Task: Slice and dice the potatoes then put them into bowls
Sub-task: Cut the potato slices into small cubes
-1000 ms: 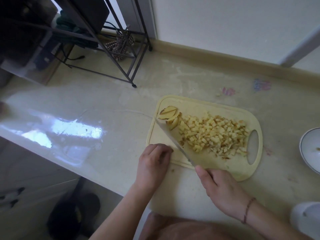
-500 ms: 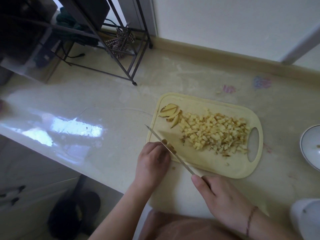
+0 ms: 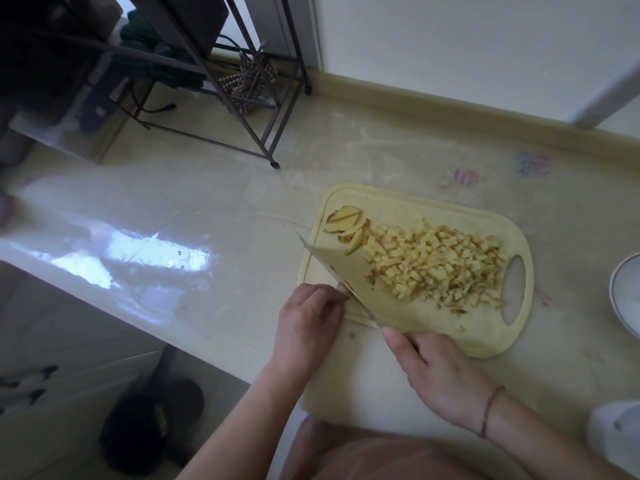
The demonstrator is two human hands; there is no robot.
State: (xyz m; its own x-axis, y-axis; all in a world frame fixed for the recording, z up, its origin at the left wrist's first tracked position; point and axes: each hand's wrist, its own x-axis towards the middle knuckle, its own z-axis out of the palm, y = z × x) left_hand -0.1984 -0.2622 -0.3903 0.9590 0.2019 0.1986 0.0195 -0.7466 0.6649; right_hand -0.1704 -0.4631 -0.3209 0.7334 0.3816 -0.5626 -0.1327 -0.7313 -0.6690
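The right hand's fingers [image 3: 412, 344] are wrapping closed around the handle of a knife [image 3: 341, 284], the thumb lying along the top toward the blade. The right hand [image 3: 438, 374] is sitting just off the near edge of the cutting board [image 3: 485, 337], the wrist bearing one thin cord bracelet [image 3: 488, 410]. The blade is slanting up and away to the left across the board's near left corner, its tip reaching past the board's left edge.

The left hand's fingers [image 3: 317, 296] are curling inward at the board's near left corner, fingertips touching the blade's side; whether they are pinching anything is not clear. The left hand [image 3: 308, 323] is resting palm down on the desk [image 3: 225, 202].

One heap of diced potatoes [image 3: 436, 265] is lying across the middle of the board, too many cubes to count. About three sliced pieces with peel [image 3: 346, 225] are lying at the board's far left corner, just beside the heap. One white bowl [image 3: 623, 296] is showing partly at the right edge, apart from the board.
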